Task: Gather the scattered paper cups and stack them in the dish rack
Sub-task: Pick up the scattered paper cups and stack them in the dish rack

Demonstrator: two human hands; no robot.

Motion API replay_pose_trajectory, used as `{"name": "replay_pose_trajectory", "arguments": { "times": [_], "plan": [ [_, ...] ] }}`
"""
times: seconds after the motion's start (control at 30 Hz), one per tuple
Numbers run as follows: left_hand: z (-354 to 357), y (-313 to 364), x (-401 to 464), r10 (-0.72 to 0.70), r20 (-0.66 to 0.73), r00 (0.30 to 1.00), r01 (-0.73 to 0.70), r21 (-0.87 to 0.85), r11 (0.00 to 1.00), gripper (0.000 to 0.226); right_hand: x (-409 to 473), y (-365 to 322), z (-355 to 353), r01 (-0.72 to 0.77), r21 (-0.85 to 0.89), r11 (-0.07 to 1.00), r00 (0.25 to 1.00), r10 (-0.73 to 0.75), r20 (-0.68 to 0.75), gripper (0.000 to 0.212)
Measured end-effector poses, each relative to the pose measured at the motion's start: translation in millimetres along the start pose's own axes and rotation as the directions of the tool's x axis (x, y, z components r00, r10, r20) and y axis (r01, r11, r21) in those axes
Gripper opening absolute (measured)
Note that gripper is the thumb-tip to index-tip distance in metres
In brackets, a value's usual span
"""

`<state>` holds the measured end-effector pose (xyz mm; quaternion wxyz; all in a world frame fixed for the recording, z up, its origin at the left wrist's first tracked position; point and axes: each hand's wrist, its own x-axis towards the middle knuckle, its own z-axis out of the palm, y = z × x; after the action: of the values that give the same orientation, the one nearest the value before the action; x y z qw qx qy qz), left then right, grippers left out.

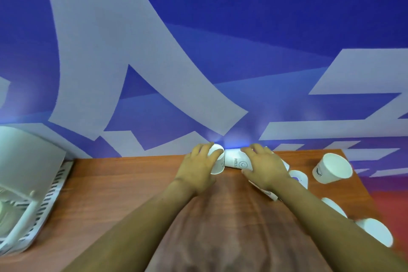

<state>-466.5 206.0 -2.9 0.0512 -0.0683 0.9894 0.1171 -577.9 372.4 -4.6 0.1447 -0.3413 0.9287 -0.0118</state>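
At the far edge of the wooden table [123,183], my left hand [198,168] is closed around a white paper cup [217,161] lying on its side, mouth toward the right. My right hand [262,165] grips a second white cup [235,160] printed with a smiley, its base pointing at the first cup's mouth; the two cups touch. More white cups lie scattered to the right: one tilted [332,169], one [299,178] by my right wrist, one [334,206] beside my forearm, one [375,234] near the right edge. The white dish rack [33,212] sits at the far left.
A blue wall with pale grey shapes [198,51] rises directly behind the table's far edge. The table's right edge runs diagonally past the scattered cups, with red floor [393,203] beyond. A flattened white cup piece [265,192] shows under my right wrist.
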Motion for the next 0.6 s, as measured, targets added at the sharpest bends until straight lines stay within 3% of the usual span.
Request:
{"name": "replay_pose_trajectory", "arguments": {
  "times": [0.23,0.37,0.5,0.6],
  "plan": [
    [28,-1,25,0.044,-0.062,0.997,-0.046,-0.045,0.998,0.06,28,8,25,-0.057,-0.019,0.998,0.998,0.057,-0.001,0.06],
    [42,-7,31,0.041,-0.062,0.997,-0.032,0.134,0.991,0.068,33,10,31,-0.062,-0.101,0.993,0.998,0.064,0.008,0.061],
    [48,-11,24,0.018,-0.057,0.998,-0.008,0.18,0.984,0.087,31,6,35,-0.045,-0.177,0.983,0.999,0.049,0.018,0.06],
    [47,-14,14,-0.032,-0.071,0.997,0.041,0.12,0.992,0.075,28,0,36,-0.04,-0.183,0.982,0.999,0.045,0.021,0.053]
  ]
}}
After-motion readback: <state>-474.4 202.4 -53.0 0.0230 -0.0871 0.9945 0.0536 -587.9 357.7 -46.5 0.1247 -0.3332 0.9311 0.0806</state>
